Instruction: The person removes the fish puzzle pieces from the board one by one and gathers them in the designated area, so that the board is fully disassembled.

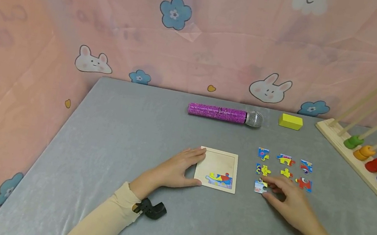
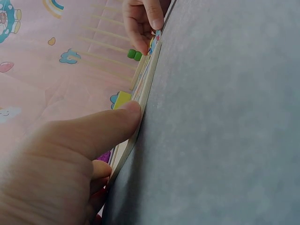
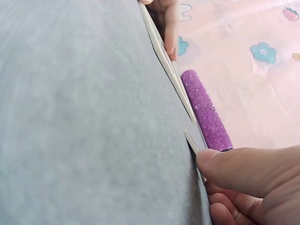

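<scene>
A square wooden puzzle tray (image 1: 218, 159) lies on the table with a few joined pieces (image 1: 220, 180) in its lower right part. My left hand (image 1: 177, 168) grips the tray's left side, thumb at the near corner and fingers at the far one. In the left wrist view the left thumb (image 2: 117, 124) presses against the tray's edge. Right of the tray, my right hand (image 1: 289, 199) pinches a jigsaw piece (image 1: 259, 186) with a pale blue and white print. The right wrist view shows this piece (image 3: 191, 141) edge-on at the thumb, with a dark shadow below it.
Several loose jigsaw pieces (image 1: 285, 160) lie in rows beyond the right hand. Farther back are a purple glittery microphone (image 1: 217, 113) and a yellow block (image 1: 290, 121). At the right stands a wooden peg stacker (image 1: 358, 159) with coloured rings. A pink patterned cloth (image 1: 220, 49) hangs behind the table.
</scene>
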The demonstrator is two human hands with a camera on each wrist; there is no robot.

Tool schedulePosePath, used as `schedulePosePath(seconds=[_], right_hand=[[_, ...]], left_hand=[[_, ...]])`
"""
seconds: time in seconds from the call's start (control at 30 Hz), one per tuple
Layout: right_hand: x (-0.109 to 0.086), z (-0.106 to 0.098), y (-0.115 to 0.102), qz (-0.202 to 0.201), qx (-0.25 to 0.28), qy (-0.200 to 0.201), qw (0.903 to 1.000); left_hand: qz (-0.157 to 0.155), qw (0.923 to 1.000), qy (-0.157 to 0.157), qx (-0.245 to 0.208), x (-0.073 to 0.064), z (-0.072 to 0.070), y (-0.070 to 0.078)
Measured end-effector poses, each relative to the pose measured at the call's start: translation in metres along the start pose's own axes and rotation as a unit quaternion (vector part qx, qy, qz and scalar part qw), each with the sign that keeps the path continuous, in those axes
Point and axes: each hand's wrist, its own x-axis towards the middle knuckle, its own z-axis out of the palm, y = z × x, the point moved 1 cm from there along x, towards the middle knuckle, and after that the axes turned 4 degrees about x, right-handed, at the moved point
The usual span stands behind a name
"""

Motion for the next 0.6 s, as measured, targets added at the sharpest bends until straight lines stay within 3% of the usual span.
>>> schedulePosePath(seconds=[0.27,0.6], right_hand=[[-0.0001,0.0006,0.0019,0.006,-0.003,-0.004,1.0000],[-0.0013,-0.0012,0.0022,0.039,0.041,-0.013,0.9983]], left_hand=[[0.001,1.0000,0.001,-0.005,-0.0001,0.0003,-0.0004],[0.005,1.0000,0.001,-0.001,0.0008,0.0001,-0.0002]])
